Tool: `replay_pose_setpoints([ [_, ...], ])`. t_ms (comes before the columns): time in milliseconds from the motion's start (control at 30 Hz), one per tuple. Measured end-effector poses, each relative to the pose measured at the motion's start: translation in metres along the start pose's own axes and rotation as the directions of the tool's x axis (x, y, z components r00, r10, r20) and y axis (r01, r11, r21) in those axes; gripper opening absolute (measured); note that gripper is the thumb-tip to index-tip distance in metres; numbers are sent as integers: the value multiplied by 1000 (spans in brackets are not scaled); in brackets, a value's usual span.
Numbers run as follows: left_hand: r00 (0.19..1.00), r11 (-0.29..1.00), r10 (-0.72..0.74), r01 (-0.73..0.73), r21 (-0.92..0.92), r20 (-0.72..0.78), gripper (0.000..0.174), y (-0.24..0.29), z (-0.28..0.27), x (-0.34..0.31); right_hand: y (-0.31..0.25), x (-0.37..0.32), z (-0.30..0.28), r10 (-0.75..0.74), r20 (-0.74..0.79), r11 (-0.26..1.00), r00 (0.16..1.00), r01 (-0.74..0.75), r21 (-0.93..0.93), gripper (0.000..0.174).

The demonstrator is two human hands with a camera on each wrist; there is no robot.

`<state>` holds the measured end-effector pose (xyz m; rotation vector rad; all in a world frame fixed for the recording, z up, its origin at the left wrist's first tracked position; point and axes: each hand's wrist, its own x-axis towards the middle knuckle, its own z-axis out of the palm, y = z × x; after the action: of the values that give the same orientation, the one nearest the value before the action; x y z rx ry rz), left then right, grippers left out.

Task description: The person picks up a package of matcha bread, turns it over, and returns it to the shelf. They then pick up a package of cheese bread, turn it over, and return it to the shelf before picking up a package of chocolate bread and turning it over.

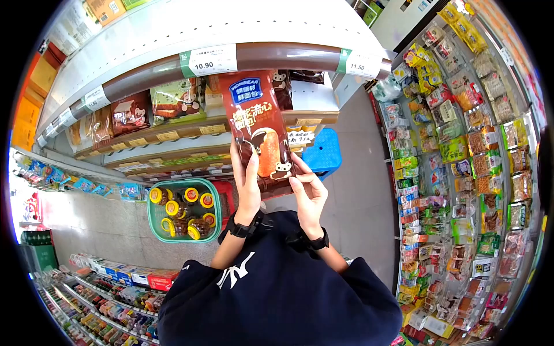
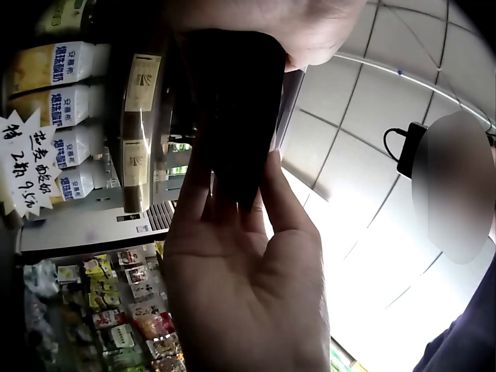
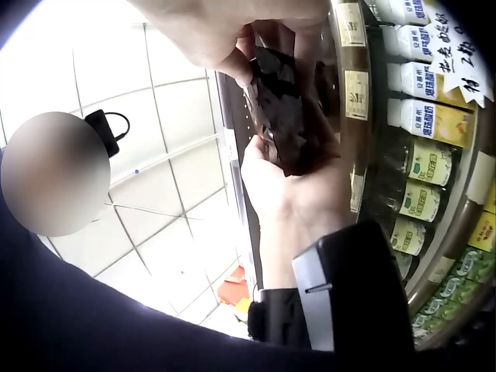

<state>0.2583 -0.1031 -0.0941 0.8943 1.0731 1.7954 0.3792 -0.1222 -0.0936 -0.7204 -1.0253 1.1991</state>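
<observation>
Both hands hold a brown bag of packaged bread upright in front of the shelf, its printed front with a bread roll and a cartoon bear facing the head camera. My left hand grips the lower left side, thumb lying over the front. At the lower right corner, my right hand pinches the bag with its thumb in front. From below, the left wrist view shows the bag as a dark shape between the two hands. Fingers of both hands wrap the bag in the right wrist view.
A shelf edge with price tags runs close above the bag, and more bread packs lie below it. A teal basket of yellow-lidded jars stands at left. A blue stool and hanging snack bags are at right.
</observation>
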Motion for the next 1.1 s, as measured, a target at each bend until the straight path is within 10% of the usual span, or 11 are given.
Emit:
replay_pose_setpoints([
  [300, 1000, 1000, -14, 13, 19, 17, 56, 14, -27, -3, -7, 37, -12, 47, 41, 988, 998, -41, -148, 17],
  [500, 990, 997, -72, 72, 5, 121, 55, 28, -44, -13, -20, 140, -21, -223, 162, 746, 961, 275, -606, 24],
  [700, 984, 999, -29, 24, 34, 178, 56, 35, -49, -21, -11, 220, -12, -138, 32, 594, 990, 109, -797, 39],
  [833, 978, 999, -31, 26, 24, 205, 57, 41, -51, -24, 29, 261, -42, -255, 206, 582, 945, 320, -748, 43],
  [1100, 979, 997, -17, 2, 75, 205, 57, 39, -54, -23, 39, 263, -47, -252, 74, 543, 965, 204, -815, 36],
])
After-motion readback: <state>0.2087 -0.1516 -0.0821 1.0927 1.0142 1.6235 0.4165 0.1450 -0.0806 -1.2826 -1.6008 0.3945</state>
